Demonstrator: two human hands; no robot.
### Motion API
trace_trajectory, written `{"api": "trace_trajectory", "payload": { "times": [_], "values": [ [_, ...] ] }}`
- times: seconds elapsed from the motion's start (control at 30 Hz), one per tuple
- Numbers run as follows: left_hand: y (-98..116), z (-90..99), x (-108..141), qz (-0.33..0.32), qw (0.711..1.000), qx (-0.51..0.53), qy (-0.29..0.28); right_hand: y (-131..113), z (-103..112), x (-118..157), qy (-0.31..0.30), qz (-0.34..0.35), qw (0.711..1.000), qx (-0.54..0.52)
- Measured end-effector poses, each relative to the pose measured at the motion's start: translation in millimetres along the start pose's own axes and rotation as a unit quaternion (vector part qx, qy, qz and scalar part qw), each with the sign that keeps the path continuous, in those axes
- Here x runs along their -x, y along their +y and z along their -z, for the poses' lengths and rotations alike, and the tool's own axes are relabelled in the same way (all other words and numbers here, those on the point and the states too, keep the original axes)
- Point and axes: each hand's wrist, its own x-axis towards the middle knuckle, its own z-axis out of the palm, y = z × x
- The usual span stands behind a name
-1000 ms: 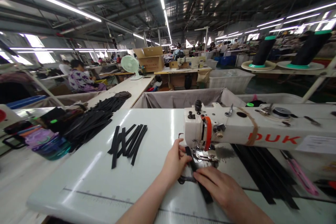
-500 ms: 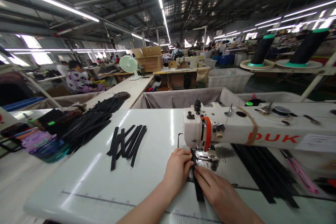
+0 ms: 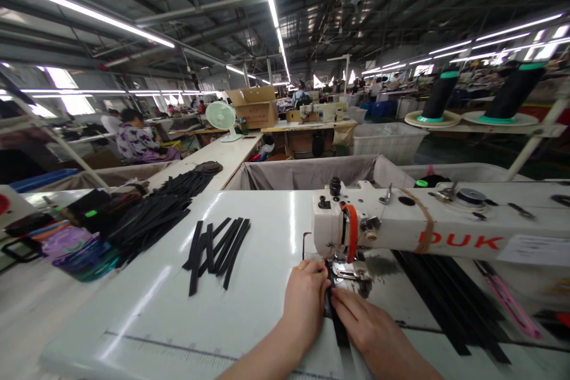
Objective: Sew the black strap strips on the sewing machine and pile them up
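A white sewing machine (image 3: 383,228) with an orange guard stands at the right. A black strip (image 3: 339,332) lies lengthwise under my hands and runs up to the presser foot (image 3: 347,272). My left hand (image 3: 307,292) is closed on the strip's left side, close to the foot, its fingertips bent down. My right hand (image 3: 363,317) holds the strip's right edge slightly nearer to me, fingers together. Several short black strips (image 3: 218,252) lie on the white tabletop (image 3: 155,309) at the left. Longer black strips (image 3: 445,303) lie under the machine arm.
A heap of black strips (image 3: 155,214) and a purple-and-teal container (image 3: 84,252) are at the left. Pink snips (image 3: 510,303) lie at the right. Two thread cones (image 3: 440,95) stand above. A fan (image 3: 222,117), a cloth-lined bin (image 3: 312,172) and a seated person (image 3: 133,139) are beyond.
The view has shifted slightly, so most things appear a little lower. Both hands stay on the strip beside the presser foot, with little visible change in their hold.
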Motion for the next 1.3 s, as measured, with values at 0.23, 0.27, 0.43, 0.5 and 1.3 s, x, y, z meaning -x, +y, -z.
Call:
{"api": "trace_trajectory", "payload": {
  "times": [0.23,0.27,0.43,0.5,1.3],
  "values": [
    [-12.3,-14.1,-2.0,0.015,0.999,-0.034,0.0,13.8,-11.2,10.1,0.011,0.05,0.999,0.006],
    [-13.8,-15.7,-2.9,0.018,0.999,-0.037,-0.002,14.7,-13.5,10.5,0.012,0.051,0.999,0.01],
    [-16.8,-20.7,-9.0,0.02,0.999,-0.034,-0.01,12.6,-16.4,5.7,0.005,0.035,0.999,0.019],
    [-15.5,-20.8,-9.7,0.02,0.999,-0.035,-0.017,10.5,-14.0,3.5,0.009,0.023,1.0,0.018],
    [-6.7,6.3,0.0,-0.022,0.998,0.041,-0.042,18.0,8.5,-8.8,-0.091,-0.051,0.983,-0.154]
  ]
}}
